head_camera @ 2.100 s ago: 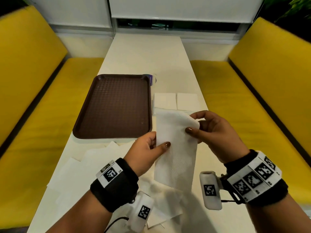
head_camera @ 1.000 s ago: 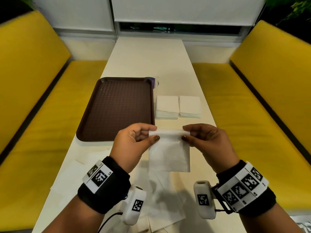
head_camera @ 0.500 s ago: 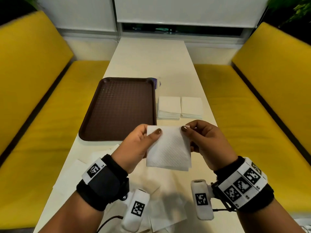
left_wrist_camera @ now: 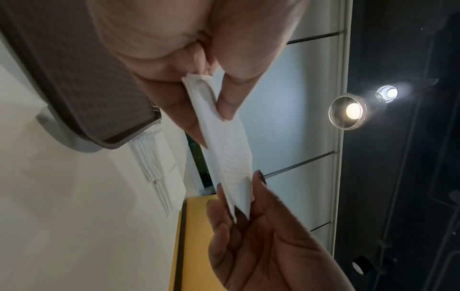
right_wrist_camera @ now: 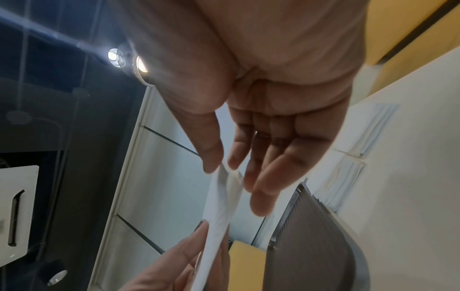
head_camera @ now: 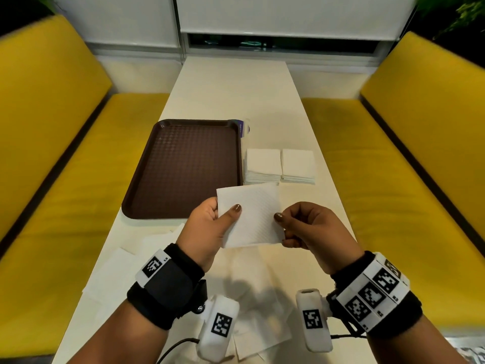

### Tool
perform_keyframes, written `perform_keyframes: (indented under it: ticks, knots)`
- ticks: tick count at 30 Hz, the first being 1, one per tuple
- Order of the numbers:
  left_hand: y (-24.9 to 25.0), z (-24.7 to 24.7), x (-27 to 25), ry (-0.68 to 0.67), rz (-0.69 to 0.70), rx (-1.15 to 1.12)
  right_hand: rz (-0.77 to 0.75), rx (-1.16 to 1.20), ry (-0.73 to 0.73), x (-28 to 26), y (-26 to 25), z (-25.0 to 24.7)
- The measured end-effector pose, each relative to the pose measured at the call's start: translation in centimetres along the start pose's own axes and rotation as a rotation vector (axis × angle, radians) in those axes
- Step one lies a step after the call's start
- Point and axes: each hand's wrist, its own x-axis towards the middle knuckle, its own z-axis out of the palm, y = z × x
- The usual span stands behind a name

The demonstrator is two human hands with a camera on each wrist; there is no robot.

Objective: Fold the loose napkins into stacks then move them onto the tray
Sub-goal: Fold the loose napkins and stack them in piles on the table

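Both hands raised over white table (head_camera: pixel 236 88), left hand (head_camera: pixel 207 227) and right hand (head_camera: pixel 312 229) pinching folded napkin (head_camera: pixel 252 216) by its sides, brown tray (head_camera: pixel 183 166) far left, two napkin stacks (head_camera: pixel 279 166) beyond, yellow benches (head_camera: pixel 409 153) flanking.

A long white table (head_camera: pixel 236 90) runs away toward a far wall, flanked on both sides by yellow upholstered benches: the left bench (head_camera: pixel 47 143) and the right bench (head_camera: pixel 420 143), each with a tall padded back and a dark seam where back meets seat. At the table's far end a white roller blind (head_camera: pixel 288 14) hangs over a window (head_camera: pixel 275 44), leaving a dark strip of glass. Green foliage (head_camera: pixel 464 14) shows at the upper right. Overhead, round spotlights (left_wrist_camera: pixel 353 111) glow on a dark ceiling.
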Motion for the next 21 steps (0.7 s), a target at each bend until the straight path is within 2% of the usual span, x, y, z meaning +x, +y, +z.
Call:
perform_keyframes:
  ticks: [12, 17, 21]
  knots:
    - [-0.2, 0.1, 0.0, -0.01, 0.002, -0.028, 0.005, -0.056, -0.046, 0.0, 0.1, -0.4]
    - [-0.2, 0.3, -0.3, -0.097, -0.012, 0.008, 0.018, 0.053, 0.026, 0.8, -0.6, -0.7]
    - [-0.3, 0.8, -0.5, -0.181, -0.018, 0.106, -0.007, 0.026, 0.023, 1.2, -1.4, -0.5]
